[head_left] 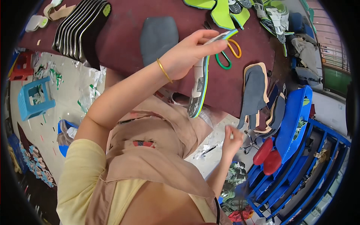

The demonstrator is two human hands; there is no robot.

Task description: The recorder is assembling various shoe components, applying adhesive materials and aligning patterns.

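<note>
My left hand [195,48], with a gold bangle on the wrist, grips a shoe insole [201,80] over the maroon table [123,41]. This insole is seen edge-on, white and grey on one face with a lime and blue rim, and its lower end hangs past the table edge. Beside my fingers lie scissors [226,60] with a green and an orange handle loop, their blades partly covered. My right hand [233,141] is off the table, below its right edge, with fingers curled closed; anything inside them is hidden.
A dark grey insole-shaped piece [159,37] lies on the table. Black curved pieces [80,30] stand in a row at left; lime insoles [225,15] sit at the back. Grey and tan pieces [254,88] stack at right, near a blue rack [300,165]. A blue stool [36,98] stands left.
</note>
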